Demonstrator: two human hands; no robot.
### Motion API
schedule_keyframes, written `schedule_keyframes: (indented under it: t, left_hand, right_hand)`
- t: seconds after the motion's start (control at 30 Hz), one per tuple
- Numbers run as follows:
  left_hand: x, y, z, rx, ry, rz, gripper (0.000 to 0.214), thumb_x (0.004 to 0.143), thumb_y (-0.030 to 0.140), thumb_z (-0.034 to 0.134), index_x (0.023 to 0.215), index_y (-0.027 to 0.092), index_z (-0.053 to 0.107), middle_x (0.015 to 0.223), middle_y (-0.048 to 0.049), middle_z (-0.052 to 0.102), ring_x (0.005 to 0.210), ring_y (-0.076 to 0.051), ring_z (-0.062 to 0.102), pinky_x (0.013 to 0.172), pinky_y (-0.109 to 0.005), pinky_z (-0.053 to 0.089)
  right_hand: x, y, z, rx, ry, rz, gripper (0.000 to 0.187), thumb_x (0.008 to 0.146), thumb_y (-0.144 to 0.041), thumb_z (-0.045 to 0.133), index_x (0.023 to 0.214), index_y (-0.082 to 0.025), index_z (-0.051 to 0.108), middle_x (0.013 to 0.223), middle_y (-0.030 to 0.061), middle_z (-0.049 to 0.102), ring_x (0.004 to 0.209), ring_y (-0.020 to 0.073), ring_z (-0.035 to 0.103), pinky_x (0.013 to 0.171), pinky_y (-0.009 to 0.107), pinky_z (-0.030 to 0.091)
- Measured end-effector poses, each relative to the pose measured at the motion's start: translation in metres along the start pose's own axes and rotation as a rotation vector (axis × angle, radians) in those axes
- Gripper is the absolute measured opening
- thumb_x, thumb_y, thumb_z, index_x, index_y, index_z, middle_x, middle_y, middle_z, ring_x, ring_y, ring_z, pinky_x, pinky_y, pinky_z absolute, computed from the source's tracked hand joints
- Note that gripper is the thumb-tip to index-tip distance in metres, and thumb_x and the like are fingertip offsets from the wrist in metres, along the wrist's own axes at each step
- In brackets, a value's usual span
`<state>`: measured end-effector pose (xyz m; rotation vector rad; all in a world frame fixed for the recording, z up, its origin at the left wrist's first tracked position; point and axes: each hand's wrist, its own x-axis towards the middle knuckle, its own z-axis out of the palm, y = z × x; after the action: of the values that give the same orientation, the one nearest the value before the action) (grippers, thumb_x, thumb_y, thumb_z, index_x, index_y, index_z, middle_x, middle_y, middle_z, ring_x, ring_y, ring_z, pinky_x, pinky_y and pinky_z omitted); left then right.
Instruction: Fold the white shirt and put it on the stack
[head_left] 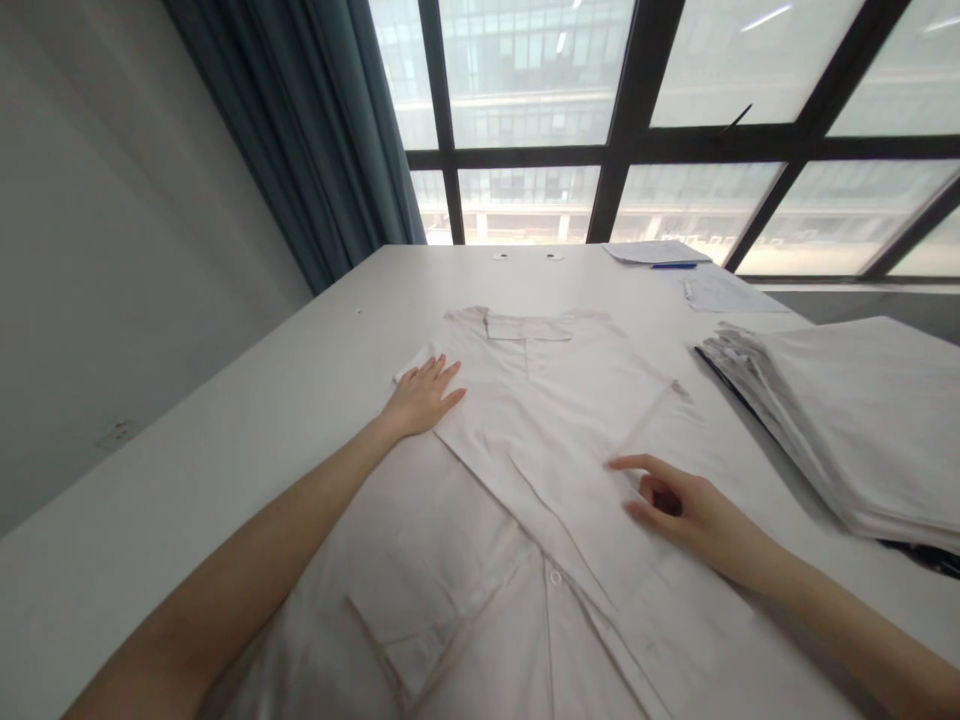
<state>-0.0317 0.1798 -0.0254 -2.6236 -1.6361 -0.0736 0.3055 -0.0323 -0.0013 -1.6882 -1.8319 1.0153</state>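
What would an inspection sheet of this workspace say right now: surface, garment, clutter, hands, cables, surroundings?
Surface: white table, with the garment spread over it.
Garment: white shirt, wrinkled, one button showing.
Clutter: stack of pale cloth on the right; papers and a blue pen at the far end.
Hands: left hand flat on the shirt, fingers spread; right hand at the shirt, fingers bent, contact unclear.
Cables: nothing seen.
Surroundings: blue curtain, window, wall with a socket.

White table (315, 380), spread garment (562, 410), cloth stack (877, 420), papers (658, 252)
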Motion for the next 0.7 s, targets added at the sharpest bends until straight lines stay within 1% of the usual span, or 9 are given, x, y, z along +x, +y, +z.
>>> schedule_keyframes:
  t: [0.1,0.17,0.23,0.3,0.4,0.5,0.6,0.7]
  left_hand:
    - [0.001,-0.007,0.002,-0.043,0.042,-0.015,0.057,0.100,0.045,0.034,0.149,0.018,0.037,0.157,-0.0130,0.030,0.146,-0.027,0.027,0.117,-0.044,0.024]
    - [0.001,-0.008,0.002,-0.112,0.108,-0.051,0.052,0.098,0.040,0.038,0.145,0.017,0.044,0.154,-0.0119,0.037,0.143,-0.026,0.033,0.116,-0.043,0.026]
    - [0.001,-0.011,0.002,-0.184,0.186,-0.110,0.046,0.097,0.031,0.040,0.139,0.016,0.051,0.149,-0.0103,0.045,0.140,-0.024,0.040,0.116,-0.042,0.028]
    - [0.002,-0.015,0.002,-0.231,0.248,-0.172,0.044,0.094,0.021,0.039,0.134,0.016,0.056,0.145,-0.0087,0.052,0.136,-0.022,0.044,0.116,-0.040,0.029]
    - [0.003,-0.024,0.002,-0.266,0.293,-0.246,0.048,0.090,0.013,0.036,0.133,0.013,0.057,0.141,-0.0096,0.055,0.132,-0.021,0.049,0.114,-0.037,0.034]
    - [0.005,-0.031,0.005,-0.307,0.327,-0.282,0.051,0.086,0.009,0.035,0.132,0.010,0.057,0.140,-0.0102,0.056,0.130,-0.019,0.051,0.112,-0.031,0.037]
    - [0.006,-0.034,0.009,-0.336,0.355,-0.281,0.055,0.082,0.004,0.033,0.130,0.013,0.059,0.138,-0.0071,0.058,0.129,-0.017,0.052,0.113,-0.031,0.037]
    - [0.007,-0.037,0.012,-0.353,0.376,-0.276,0.059,0.078,0.001,0.032,0.128,0.016,0.060,0.134,-0.0051,0.061,0.126,-0.017,0.055,0.112,-0.032,0.039]
  right_hand:
    - [0.000,-0.002,-0.002,0.035,-0.016,-0.015,0.042,0.088,-0.045,0.054,0.125,-0.025,0.056,0.068,-0.0057,0.039,0.061,0.0125,0.038,0.058,0.026,0.030]
    - [0.000,-0.002,-0.003,0.069,-0.027,-0.016,0.044,0.087,-0.047,0.055,0.125,-0.025,0.056,0.067,-0.0060,0.037,0.060,0.0122,0.036,0.057,0.026,0.029]
    - [0.001,0.000,-0.003,0.103,-0.034,-0.014,0.046,0.087,-0.049,0.056,0.126,-0.024,0.056,0.066,-0.0064,0.035,0.059,0.0118,0.034,0.055,0.025,0.028]
    - [0.001,0.002,-0.003,0.132,-0.034,-0.016,0.047,0.087,-0.050,0.057,0.126,-0.024,0.056,0.065,-0.0066,0.033,0.058,0.0114,0.032,0.054,0.025,0.028]
    - [0.000,0.005,-0.003,0.153,-0.025,-0.025,0.048,0.088,-0.051,0.057,0.127,-0.023,0.057,0.066,-0.0064,0.031,0.058,0.0111,0.031,0.053,0.024,0.027]
    - [-0.001,0.005,-0.004,0.161,-0.021,-0.021,0.049,0.088,-0.053,0.057,0.127,-0.023,0.058,0.066,-0.0062,0.029,0.058,0.0113,0.029,0.053,0.024,0.027]
    - [-0.002,0.005,-0.006,0.169,-0.035,-0.001,0.050,0.088,-0.056,0.055,0.127,-0.024,0.058,0.067,-0.0059,0.026,0.058,0.0118,0.028,0.053,0.025,0.027]
    - [-0.002,0.009,-0.009,0.163,-0.057,0.012,0.053,0.088,-0.059,0.054,0.127,-0.025,0.058,0.067,-0.0058,0.024,0.058,0.0120,0.027,0.052,0.025,0.027]
